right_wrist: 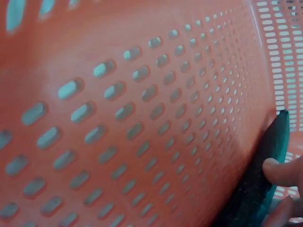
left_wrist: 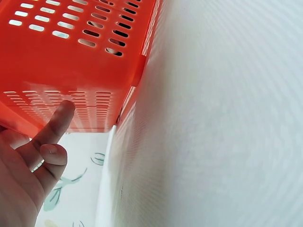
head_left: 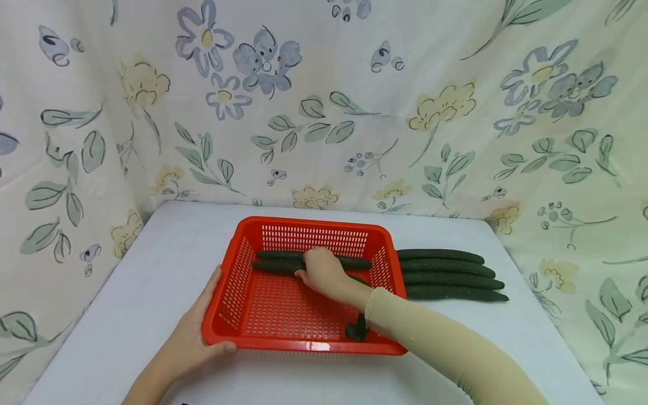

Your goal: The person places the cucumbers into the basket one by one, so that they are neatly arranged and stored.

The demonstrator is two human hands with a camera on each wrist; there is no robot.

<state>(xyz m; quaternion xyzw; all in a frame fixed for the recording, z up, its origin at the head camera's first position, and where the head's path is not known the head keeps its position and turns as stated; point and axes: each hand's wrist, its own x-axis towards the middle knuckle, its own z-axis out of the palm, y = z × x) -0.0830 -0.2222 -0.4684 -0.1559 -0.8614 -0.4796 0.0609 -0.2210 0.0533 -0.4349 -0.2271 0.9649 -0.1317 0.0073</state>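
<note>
A red perforated plastic basket [head_left: 314, 344] sits on the white table. Inside it, dark green cucumbers lie lengthwise along the back wall, one behind the other. My right hand [head_left: 324, 273] reaches in and grips the nearer cucumber [head_left: 275, 266] about its middle; in the right wrist view the thumb presses on this cucumber [right_wrist: 251, 189]. Behind it lies another cucumber [head_left: 273, 255], partly covered by the hand. My left hand [head_left: 189, 337] rests against the basket's front left corner, thumb along the front rim, fingers stretched up the left side. In the left wrist view a fingertip touches the perforated wall.
Several cucumbers [head_left: 450, 275] lie side by side on the table right of the basket. A small black object [head_left: 357, 329] shows beneath the right sleeve, over the basket's front right part. A floral curtain [head_left: 314, 140] hangs behind and beside the table.
</note>
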